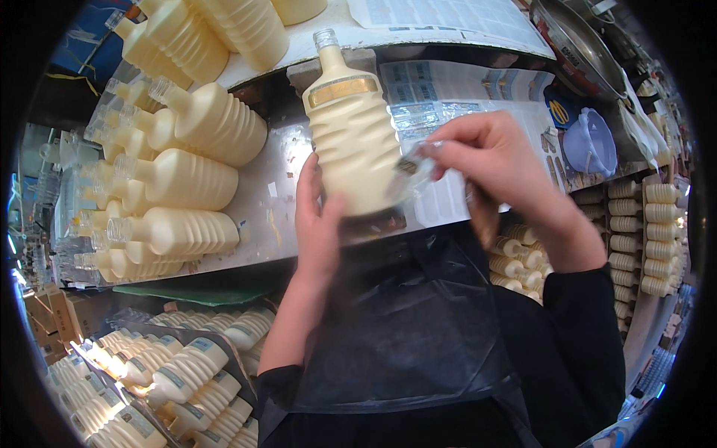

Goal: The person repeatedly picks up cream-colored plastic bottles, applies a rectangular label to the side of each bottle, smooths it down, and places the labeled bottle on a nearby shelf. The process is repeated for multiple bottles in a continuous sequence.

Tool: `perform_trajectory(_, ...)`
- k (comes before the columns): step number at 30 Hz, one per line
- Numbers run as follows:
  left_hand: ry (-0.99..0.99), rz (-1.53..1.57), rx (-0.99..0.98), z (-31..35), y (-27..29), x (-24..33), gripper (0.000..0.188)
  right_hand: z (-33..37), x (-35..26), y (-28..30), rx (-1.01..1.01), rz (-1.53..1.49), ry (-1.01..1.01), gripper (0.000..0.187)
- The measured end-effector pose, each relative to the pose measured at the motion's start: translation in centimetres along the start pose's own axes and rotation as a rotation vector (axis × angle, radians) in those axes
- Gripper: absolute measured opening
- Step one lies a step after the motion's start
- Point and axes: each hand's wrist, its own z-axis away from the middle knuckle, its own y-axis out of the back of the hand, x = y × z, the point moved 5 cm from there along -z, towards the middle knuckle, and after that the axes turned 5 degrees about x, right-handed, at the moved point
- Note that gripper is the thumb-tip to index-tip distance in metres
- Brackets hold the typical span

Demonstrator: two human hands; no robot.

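Observation:
A cream-coloured ribbed bottle [352,142] with a gold band below its neck lies or leans at the middle of the bench, its neck pointing away from me and resting by a grey block [302,73]. My left hand [317,213] grips its lower left side, thumb on the front. Just right of the bottle's lower part, my right hand [497,153] pinches a small clear film label [411,168] with dark print, slightly blurred. The film's edge is at or very near the bottle; I cannot tell whether it touches. Printed label sheets [455,104] lie beyond my right hand.
Several unlabelled cream bottles [198,179] are stacked on the bench's left. More stand on the white shelf [328,22] behind. Racks of bottles [187,366] sit lower left, with others [661,231] at right. A lilac bucket [590,142] and yellow-handled scissors [559,113] are on the right.

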Motion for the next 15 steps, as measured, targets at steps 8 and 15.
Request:
perform_trajectory(8, -0.116, 0.056, 0.069, 1.0, 0.3, -0.7, 0.078, 1.8, 6.1, -6.4, 0.108, -0.362, -0.251, 0.024)
perform_trajectory(15, -0.036, -0.038, 0.199, -0.2, -0.7, -0.4, 0.062, 2.4, 7.3, -6.0, 0.185, -0.307, -0.187, 0.015)
